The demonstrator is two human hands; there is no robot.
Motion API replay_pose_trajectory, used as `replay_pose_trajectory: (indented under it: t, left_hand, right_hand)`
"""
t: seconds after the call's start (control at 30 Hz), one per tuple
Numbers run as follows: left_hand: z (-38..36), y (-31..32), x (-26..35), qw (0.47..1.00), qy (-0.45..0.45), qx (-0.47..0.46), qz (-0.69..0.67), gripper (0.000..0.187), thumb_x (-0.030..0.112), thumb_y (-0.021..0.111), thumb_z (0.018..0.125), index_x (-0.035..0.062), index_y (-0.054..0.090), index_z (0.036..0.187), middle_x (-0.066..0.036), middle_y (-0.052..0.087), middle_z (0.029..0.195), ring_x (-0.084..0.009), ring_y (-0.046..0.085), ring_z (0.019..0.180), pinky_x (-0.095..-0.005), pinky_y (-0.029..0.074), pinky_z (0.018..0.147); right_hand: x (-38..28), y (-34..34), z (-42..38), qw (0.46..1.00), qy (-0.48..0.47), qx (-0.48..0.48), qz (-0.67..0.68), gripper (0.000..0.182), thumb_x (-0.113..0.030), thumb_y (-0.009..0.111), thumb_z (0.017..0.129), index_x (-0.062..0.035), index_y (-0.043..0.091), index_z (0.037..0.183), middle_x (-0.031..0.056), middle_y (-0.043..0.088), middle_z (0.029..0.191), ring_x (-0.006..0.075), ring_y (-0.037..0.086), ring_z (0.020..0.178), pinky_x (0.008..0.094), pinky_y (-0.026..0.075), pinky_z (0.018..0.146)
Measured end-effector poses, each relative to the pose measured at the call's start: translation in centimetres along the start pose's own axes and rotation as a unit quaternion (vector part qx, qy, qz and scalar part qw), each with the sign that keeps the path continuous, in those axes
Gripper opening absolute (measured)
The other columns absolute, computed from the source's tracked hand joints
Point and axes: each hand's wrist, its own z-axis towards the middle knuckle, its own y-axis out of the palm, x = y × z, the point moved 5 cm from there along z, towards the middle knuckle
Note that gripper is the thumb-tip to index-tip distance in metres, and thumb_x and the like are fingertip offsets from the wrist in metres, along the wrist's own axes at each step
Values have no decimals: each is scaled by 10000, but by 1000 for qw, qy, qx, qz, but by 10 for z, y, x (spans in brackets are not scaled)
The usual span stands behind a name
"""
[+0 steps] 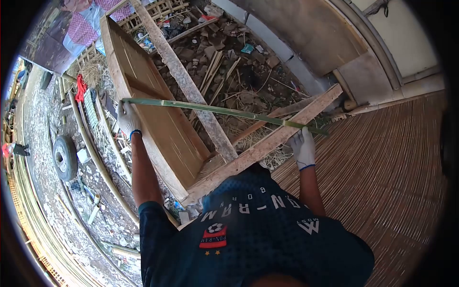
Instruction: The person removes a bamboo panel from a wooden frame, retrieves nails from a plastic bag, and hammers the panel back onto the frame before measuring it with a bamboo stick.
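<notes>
Nearest, a dark jersey (258, 225) with white lettering and a red badge, seen from above. Just beyond, right hand (303, 147) in a white glove, fingers curled around the right end of a green bamboo strip (215, 110), beside a woven bamboo floor (382, 167) of fine slats. Left hand (127, 119), also in a white glove, closed on the strip's left end with the arm stretched out. Strip itself long, thin, flat and green, running nearly level between both hands, slightly lower toward the right, crossing over a wooden frame panel (158, 119) and two pale timber beams (191, 91). Below and farther off, ground strewn with debris (239, 62), scraps and straw. Far left, a wheel (65, 157) lying on gravel, near long bamboo poles (95, 158).
</notes>
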Motion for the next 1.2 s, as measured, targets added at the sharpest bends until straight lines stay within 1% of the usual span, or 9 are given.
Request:
replay_pose_trajectory:
  t: [0.27,0.37,0.43,0.5,0.67,0.83,0.93,1.1,1.2]
  left_hand:
    - [-5,-7,13,1000,5,13,15,480,355,561,1016,-15,660,1305,-212,684,1293,-345,659,1199,-399,500,991]
    - [-9,-11,11,999,27,37,-5,398,311,576,1011,-7,701,1216,-208,728,1143,-342,695,1072,-405,519,938]
    - [-15,-18,21,998,39,45,-4,345,283,590,1009,-1,718,1157,-197,736,1040,-328,704,985,-400,530,898]
    - [-25,-27,25,999,30,24,16,363,309,588,1011,13,728,1167,-185,741,1085,-310,710,1014,-393,530,917]
    - [-59,-47,10,998,49,32,3,308,263,618,998,6,740,1117,-181,746,1059,-320,712,977,-392,536,890]
    - [-74,-54,-4,998,10,-21,-56,353,201,616,1014,2,684,1298,-181,735,1203,-221,704,1087,-330,521,935]
    - [-77,-57,4,998,-20,-26,-52,366,202,609,1009,-6,675,1302,-200,731,1205,-251,713,1098,-327,520,954]
    - [-80,-56,13,999,4,-40,-15,387,219,580,1022,-7,654,1328,-221,706,1249,-304,688,1178,-359,516,989]
    - [-84,-57,20,999,7,-29,-28,398,220,572,1026,-9,641,1343,-226,698,1264,-316,683,1185,-361,513,995]
  right_hand:
    - [-8,26,-18,999,-5,30,38,295,-356,733,958,-130,591,1085,-16,560,1003,173,556,1011,367,453,969]
    - [-13,23,-25,996,39,70,39,274,-348,734,956,-134,599,1058,-7,569,966,172,565,949,361,479,910]
    - [-7,2,-6,995,14,80,56,261,-344,732,955,-134,602,1038,-2,573,938,170,568,900,352,494,864]
    - [-9,-9,-1,993,-2,94,65,249,-338,729,955,-132,602,1016,5,578,887,166,573,832,333,512,790]
    - [-24,-18,-9,991,-12,125,40,255,-330,720,962,-115,604,1033,11,591,909,165,587,864,338,514,785]
    - [-18,-8,-11,998,17,64,-3,294,-342,703,975,-95,611,1107,4,589,979,156,586,918,336,500,831]
    - [-5,5,-15,999,33,37,-12,287,-336,700,981,-95,612,1109,3,587,969,148,579,889,323,498,819]
    - [-8,12,-22,999,20,48,10,250,-322,716,978,-97,635,1051,-8,591,881,144,569,796,310,498,758]
    - [-10,6,-18,998,23,26,-44,262,-325,689,992,-109,617,1119,-11,586,958,123,564,864,298,494,795]
